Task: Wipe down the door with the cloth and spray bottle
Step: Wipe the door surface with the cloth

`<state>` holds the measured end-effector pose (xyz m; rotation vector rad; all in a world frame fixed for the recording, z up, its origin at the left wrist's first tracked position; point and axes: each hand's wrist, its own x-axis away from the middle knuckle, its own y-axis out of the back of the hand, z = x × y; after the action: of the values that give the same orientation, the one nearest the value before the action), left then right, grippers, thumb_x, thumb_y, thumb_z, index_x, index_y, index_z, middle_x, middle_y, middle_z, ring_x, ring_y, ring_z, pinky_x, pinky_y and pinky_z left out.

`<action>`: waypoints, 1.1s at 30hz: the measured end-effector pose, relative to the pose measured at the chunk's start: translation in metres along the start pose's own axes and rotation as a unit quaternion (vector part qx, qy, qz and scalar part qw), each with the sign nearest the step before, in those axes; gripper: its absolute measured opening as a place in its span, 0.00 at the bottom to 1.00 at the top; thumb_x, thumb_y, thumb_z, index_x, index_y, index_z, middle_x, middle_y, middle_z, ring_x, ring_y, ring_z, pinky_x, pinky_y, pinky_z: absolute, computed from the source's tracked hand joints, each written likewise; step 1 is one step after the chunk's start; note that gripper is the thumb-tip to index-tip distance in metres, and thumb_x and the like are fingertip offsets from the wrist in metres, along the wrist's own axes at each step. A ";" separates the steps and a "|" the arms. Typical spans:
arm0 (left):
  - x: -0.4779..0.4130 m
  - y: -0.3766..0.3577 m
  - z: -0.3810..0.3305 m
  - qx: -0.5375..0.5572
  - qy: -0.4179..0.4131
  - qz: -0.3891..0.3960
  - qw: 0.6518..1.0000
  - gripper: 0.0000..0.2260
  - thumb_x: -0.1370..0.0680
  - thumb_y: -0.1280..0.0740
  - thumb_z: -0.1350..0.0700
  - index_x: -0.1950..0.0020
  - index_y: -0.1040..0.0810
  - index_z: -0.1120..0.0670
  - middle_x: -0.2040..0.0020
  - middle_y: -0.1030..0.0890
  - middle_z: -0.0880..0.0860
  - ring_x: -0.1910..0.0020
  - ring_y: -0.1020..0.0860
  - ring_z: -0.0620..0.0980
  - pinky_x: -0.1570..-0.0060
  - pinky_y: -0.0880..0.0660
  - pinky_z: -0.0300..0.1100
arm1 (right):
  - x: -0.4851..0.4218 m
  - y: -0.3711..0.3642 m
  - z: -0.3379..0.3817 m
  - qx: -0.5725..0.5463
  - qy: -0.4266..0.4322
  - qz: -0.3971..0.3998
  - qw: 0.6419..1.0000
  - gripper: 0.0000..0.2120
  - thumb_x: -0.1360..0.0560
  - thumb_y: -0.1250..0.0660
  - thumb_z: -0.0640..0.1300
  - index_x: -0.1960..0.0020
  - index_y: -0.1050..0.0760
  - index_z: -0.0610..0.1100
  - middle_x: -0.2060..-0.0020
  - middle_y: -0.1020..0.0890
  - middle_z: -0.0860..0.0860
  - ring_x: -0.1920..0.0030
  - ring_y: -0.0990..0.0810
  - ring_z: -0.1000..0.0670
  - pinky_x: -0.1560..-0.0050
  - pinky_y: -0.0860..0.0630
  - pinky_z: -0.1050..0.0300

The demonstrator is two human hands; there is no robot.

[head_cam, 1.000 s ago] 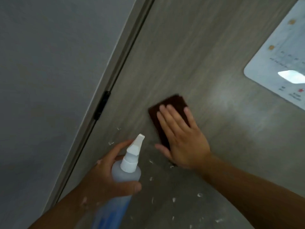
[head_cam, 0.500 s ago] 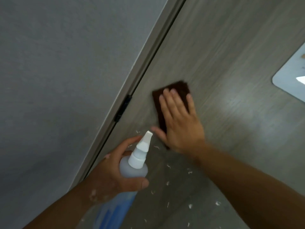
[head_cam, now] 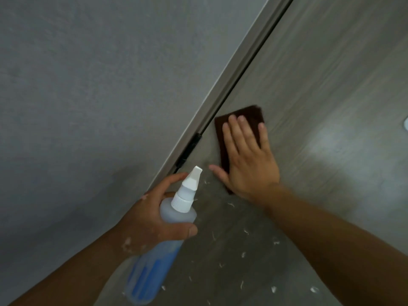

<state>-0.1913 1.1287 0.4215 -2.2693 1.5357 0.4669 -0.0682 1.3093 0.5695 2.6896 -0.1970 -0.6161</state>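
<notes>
Fingers of the right hand lie straight and spread, palm flat, pressing the dark brown cloth against the grey wood-grain door, with the thumb stuck out to the side on bare door. The forearm reaches in from the lower right. The left hand grips the spray bottle round its shoulder, thumb across the front, forefinger up beside the white nozzle, which tilts toward the door. White flecks dot the door below the cloth. Compared with half a second ago, the cloth and right hand sit nearer the black hinge and door edge, and the white sign is now only a sliver at the right border.
</notes>
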 end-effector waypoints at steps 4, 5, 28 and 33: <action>0.007 0.010 0.003 -0.005 0.008 -0.010 1.000 0.41 0.43 0.19 0.49 0.33 0.30 0.37 0.48 0.19 0.48 0.52 0.19 0.50 0.53 0.20 0.44 | 0.076 -0.041 0.047 0.003 0.212 0.061 0.975 0.44 0.19 0.51 0.71 0.16 0.47 0.39 0.16 0.49 0.40 0.16 0.53 0.41 0.18 0.63 0.37; 0.009 0.014 0.003 -0.007 0.009 -0.010 1.000 0.40 0.43 0.19 0.49 0.33 0.30 0.36 0.48 0.19 0.47 0.52 0.19 0.49 0.53 0.20 0.44 | 0.083 -0.043 0.042 0.008 0.251 0.066 0.966 0.45 0.19 0.50 0.71 0.16 0.45 0.39 0.17 0.47 0.41 0.16 0.51 0.41 0.18 0.63 0.37; 0.021 -0.031 0.024 -0.043 0.048 0.056 0.996 0.40 0.46 0.21 0.45 0.41 0.35 0.22 0.46 0.20 0.39 0.50 0.19 0.47 0.56 0.21 0.37 | 0.024 0.014 -0.060 0.017 -0.031 -0.039 0.999 0.43 0.17 0.53 0.71 0.16 0.47 0.40 0.16 0.46 0.43 0.16 0.49 0.43 0.18 0.53 0.34; 0.025 -0.061 0.019 -0.023 0.040 0.092 0.995 0.41 0.45 0.20 0.46 0.36 0.32 0.28 0.48 0.18 0.46 0.53 0.18 0.49 0.56 0.20 0.40 | 0.142 -0.027 -0.016 0.030 0.065 0.007 0.997 0.44 0.19 0.45 0.70 0.16 0.45 0.39 0.16 0.44 0.43 0.16 0.46 0.43 0.18 0.50 0.35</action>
<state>-0.1273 1.1381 0.3995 -2.2159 1.8011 0.4701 0.0672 1.3089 0.5165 2.7727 -0.2023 -0.4345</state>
